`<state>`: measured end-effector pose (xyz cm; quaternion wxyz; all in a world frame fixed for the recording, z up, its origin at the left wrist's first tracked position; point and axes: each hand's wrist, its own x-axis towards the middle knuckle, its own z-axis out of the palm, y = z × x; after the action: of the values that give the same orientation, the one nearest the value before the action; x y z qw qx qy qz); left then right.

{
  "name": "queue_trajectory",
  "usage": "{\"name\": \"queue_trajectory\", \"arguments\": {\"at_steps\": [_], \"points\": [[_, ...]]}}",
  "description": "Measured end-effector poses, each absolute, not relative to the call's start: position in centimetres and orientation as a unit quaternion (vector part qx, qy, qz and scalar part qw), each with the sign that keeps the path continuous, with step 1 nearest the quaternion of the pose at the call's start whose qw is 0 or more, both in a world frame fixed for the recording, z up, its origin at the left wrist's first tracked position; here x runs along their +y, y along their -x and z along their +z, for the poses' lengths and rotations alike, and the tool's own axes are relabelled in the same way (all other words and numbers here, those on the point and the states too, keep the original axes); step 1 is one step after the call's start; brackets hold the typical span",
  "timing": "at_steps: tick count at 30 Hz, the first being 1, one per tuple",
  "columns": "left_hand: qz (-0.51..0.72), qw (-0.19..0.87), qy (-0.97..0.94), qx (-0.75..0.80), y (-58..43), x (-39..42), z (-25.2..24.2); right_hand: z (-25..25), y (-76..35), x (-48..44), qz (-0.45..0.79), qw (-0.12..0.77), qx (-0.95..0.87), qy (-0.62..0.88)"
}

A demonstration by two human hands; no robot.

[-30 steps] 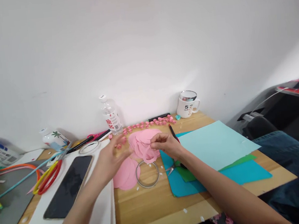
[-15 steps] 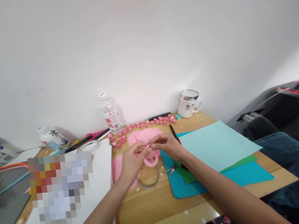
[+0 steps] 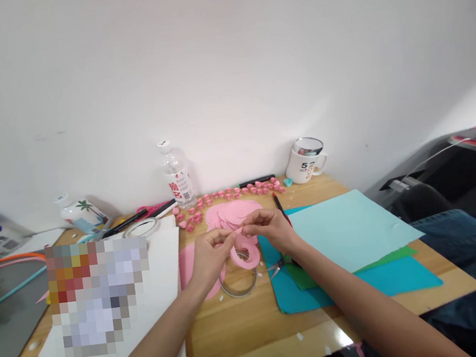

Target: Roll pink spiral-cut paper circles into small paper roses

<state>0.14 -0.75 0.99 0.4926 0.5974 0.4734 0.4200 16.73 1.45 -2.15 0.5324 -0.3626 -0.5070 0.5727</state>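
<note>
Left hand (image 3: 212, 256) and right hand (image 3: 272, 231) nearly meet, both pinching pink paper strip (image 3: 247, 262), its looped length hanging just below grip; any fold there too small to tell. Light, even pinch advisable, loop clear of grey ring (image 3: 238, 293) beneath. Behind grip: pink discs (image 3: 237, 210); rightward: scissors (image 3: 275, 267).
</note>
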Motion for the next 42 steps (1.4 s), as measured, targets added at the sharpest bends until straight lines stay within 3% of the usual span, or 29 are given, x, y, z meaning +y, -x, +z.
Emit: {"name": "queue_trajectory", "arguments": {"at_steps": [42], "points": [[0.437,0.572,-0.533,0.445,-0.3,-0.6,1.1,-2.4,-16.7,1.8,0.591,0.546,-0.480,0.349]]}}
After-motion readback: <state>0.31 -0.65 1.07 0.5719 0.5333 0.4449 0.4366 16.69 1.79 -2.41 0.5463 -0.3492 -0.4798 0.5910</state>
